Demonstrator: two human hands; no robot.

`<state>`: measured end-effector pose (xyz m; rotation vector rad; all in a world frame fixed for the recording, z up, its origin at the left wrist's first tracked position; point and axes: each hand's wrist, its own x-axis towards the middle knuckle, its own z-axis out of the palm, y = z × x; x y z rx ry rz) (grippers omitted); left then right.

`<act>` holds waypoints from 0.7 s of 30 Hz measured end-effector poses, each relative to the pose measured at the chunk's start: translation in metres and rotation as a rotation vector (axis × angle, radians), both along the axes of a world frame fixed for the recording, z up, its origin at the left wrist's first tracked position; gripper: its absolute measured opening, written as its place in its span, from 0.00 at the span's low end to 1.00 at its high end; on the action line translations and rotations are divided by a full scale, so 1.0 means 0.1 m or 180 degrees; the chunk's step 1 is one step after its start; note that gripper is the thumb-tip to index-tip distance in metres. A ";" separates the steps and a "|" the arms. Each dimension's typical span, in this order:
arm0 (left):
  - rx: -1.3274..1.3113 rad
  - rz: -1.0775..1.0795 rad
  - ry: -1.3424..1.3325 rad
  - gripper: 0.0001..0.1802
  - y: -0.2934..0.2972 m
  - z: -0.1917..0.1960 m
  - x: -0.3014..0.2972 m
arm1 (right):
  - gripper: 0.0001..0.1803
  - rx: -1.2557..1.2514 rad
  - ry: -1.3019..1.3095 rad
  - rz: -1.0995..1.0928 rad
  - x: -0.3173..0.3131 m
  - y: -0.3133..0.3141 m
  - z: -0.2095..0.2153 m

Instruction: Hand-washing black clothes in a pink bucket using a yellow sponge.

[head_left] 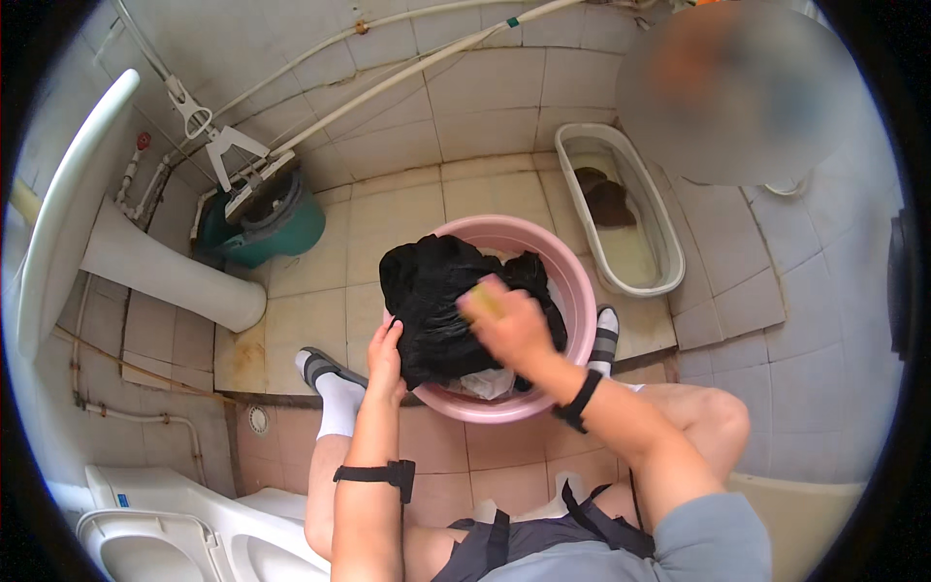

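Note:
A pink basin [581, 308] stands on the tiled floor between my feet. A wet-looking black garment [432, 286] is heaped in it and over its left rim. At the garment's left edge, my left hand [385, 359] is closed on the cloth. My right hand [524, 335] grips a yellowish bar of soap [484, 303] against or just above the black cloth; motion blurs it slightly. Something whitish and crumpled [485, 385] shows low in the basin, below the garment.
A long white tub [669, 276] at the right holds cloudy water and a dark brown item. On the left are a teal bucket [296, 228] with a mop [254, 179] in it and a white pedestal sink [175, 274]. White toilet fixtures [208, 529] sit lower left.

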<state>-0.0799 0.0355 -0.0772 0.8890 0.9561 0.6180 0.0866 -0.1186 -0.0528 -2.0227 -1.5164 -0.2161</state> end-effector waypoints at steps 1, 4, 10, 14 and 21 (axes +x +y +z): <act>-0.0148 -0.0095 -0.0138 0.18 0.03 -0.07 0.02 | 0.26 0.0158 -0.0203 0.0460 -0.18 0.05 -0.03; -0.0301 -0.0412 -0.0313 0.19 0.12 0.05 0.01 | 0.26 0.0067 -0.0676 0.0916 -0.30 0.03 -0.23; -0.0543 -0.0335 -0.0556 0.20 0.23 0.31 0.18 | 0.23 -0.1256 -0.0627 -0.0695 0.61 -0.75 -0.45; -0.0221 -0.0377 -0.0328 0.22 0.17 0.40 0.27 | 0.22 -0.0259 0.0066 0.0210 0.08 -0.25 -0.09; -0.0110 -0.0723 0.0146 0.26 0.45 0.59 0.01 | 0.24 -0.0456 -0.0823 0.0957 -0.06 -0.25 -0.31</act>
